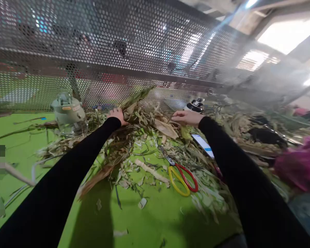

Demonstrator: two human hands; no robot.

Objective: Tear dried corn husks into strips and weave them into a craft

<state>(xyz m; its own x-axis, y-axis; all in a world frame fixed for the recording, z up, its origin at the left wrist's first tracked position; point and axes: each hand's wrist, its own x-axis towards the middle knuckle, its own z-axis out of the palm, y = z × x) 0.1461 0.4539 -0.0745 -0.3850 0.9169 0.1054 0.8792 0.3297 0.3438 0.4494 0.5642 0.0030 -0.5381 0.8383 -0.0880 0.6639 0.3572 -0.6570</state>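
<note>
Dried leaves (pixel 166 128), papery and curled, lie between both hands (pixel 118 115).

On the table (pixel 142 220) before us lies a spread of leaves (pixel 166 128), our left hand (pixel 118 116) at its left part and our right hand (pixel 187 117) further right, with a screen (pixel 144 38) standing behind. Nearer us, right of the middle, we have scissors (pixel 171 162) among scraps (pixel 155 172), and beyond them a phone (pixel 202 144) beside our right forearm. A container (pixel 68 112) stands left of our left hand, before the screen.
</note>
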